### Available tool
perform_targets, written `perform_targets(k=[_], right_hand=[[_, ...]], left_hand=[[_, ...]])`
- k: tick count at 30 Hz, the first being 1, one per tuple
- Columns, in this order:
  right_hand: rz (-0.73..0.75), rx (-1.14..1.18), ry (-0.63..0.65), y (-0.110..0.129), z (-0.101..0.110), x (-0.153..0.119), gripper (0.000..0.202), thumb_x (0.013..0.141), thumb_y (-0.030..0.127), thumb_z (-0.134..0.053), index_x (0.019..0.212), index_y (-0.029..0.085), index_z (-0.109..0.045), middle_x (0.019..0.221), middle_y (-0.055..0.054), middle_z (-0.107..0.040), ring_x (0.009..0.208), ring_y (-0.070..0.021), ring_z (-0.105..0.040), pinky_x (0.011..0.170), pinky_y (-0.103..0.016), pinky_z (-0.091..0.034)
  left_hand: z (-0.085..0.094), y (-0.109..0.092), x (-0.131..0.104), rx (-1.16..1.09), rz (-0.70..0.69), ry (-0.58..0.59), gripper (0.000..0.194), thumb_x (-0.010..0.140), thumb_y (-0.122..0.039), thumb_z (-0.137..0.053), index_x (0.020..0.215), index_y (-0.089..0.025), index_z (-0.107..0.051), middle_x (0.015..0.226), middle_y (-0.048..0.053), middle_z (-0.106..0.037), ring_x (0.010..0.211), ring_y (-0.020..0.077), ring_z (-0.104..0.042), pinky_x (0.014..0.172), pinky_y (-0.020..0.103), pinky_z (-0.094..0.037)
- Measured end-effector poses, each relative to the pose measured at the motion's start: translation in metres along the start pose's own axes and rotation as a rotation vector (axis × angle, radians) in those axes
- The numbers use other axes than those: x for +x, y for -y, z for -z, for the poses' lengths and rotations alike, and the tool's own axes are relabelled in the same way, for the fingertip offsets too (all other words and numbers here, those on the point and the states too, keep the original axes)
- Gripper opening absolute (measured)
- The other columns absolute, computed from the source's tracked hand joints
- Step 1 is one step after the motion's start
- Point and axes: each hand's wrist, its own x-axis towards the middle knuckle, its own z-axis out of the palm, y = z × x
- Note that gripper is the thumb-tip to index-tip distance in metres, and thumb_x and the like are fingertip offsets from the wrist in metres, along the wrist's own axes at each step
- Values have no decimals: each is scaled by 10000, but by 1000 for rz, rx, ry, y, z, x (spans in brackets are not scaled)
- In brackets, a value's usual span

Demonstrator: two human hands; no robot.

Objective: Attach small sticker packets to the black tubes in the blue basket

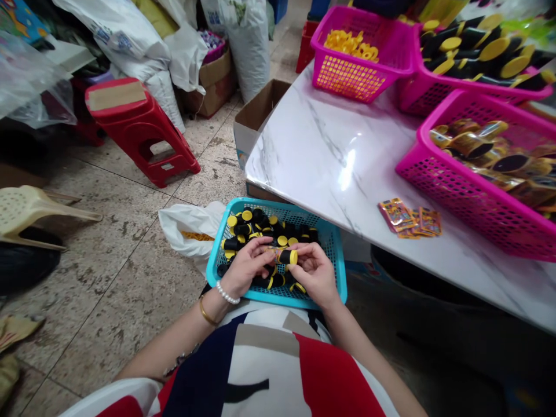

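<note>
Between my two hands, above the basket on my lap, is a small black tube with a yellow cap (287, 257). A clear, printed wrapper (273, 253) shows at its left end, under the fingers of my left hand (247, 265). My left hand is closed on that end. My right hand (315, 272) pinches the capped end with thumb and fingers. Below them, a turquoise basket (341, 260) holds many similar black tubes with yellow caps (243, 229), lying loose in all directions. My hands hide part of the pile.
On the marble-patterned table (317, 156) lie small orange printed packets (408, 219). Pink baskets hold yellow rings (350, 45), black tubes with yellow discs (473, 46) and gold-wrapped pieces (486, 145). A white sack (182, 226), a red stool (143, 127) and an open carton (260, 110) stand nearby.
</note>
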Motion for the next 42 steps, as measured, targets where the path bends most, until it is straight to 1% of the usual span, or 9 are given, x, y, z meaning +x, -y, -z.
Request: perform_targets(k=[3, 6, 13, 19, 25, 29, 32, 37, 42], right_hand=[[71, -190, 90, 7, 5, -1, 184, 758, 212, -668, 905, 232, -559, 1075, -78, -620, 1045, -222, -602, 924, -399, -483], [199, -461, 147, 14, 11, 3, 217, 743, 188, -677, 946, 232, -615, 1147, -88, -609, 1104, -242, -571, 967, -417, -445], [237, -607, 69, 24, 19, 0, 284, 790, 241, -658, 1072, 259, -626, 1095, -75, -644, 987, -230, -615, 866, -390, -507], [262, -563, 14, 15, 23, -11, 259, 762, 235, -708, 1016, 288, -704, 1038, -60, -696, 966, -239, -643, 886, -406, -513], [-166, -93, -118, 4, 7, -4, 237, 716, 342, -744, 919, 222, -723, 895, -52, -725, 812, -215, -680, 767, -373, -564], [-227, 33, -109, 6, 7, -4, 275, 687, 332, -770, 928, 216, -703, 888, -38, -715, 788, -189, -675, 788, -356, -559], [-212, 69, -7, 7, 15, -7, 311, 731, 321, -739, 1030, 251, -686, 976, -40, -684, 716, -154, -655, 758, -351, -568], [-149, 67, 34, 3, 22, -5, 182, 736, 320, -733, 909, 265, -732, 1142, -63, -598, 889, -206, -637, 657, -324, -590], [-89, 84, 13, 6, 16, -8, 133, 740, 317, -729, 862, 265, -724, 1071, -56, -596, 772, -177, -640, 616, -334, -597]], left_hand=[[0, -3, 2, 124, 43, 129, 371, 691, -337, -775, 973, -124, -659, 756, 28, -625, 581, 83, -538, 504, 192, -417], [-5, -5, 9, 232, -47, 132, 310, 687, -326, -778, 888, -116, -672, 719, 8, -611, 562, 64, -505, 543, 195, -412], [-20, -2, 20, 145, -32, 200, 363, 667, -345, -791, 916, -113, -666, 632, -23, -572, 504, 52, -468, 496, 185, -366], [-17, 2, 13, 130, 46, 193, 385, 697, -362, -762, 987, -136, -646, 749, 29, -647, 526, 82, -538, 481, 194, -386], [-24, -5, 9, 328, -243, 145, 249, 702, -253, -758, 928, -156, -718, 936, 78, -688, 848, 166, -614, 751, 231, -464], [-20, -8, 15, 237, -130, 196, 347, 717, -337, -749, 997, -151, -663, 779, 42, -672, 614, 110, -593, 577, 206, -456], [-15, -4, 20, 203, -8, 200, 339, 733, -445, -712, 807, -127, -621, 598, 1, -600, 433, 68, -503, 425, 178, -385], [-19, 6, 19, 62, 157, 260, 391, 760, -501, -671, 859, -127, -608, 590, 41, -650, 391, 59, -497, 370, 146, -332], [-31, 11, 18, -28, 218, 227, 393, 731, -505, -699, 736, -126, -593, 503, 21, -602, 326, 29, -403, 330, 131, -252]])
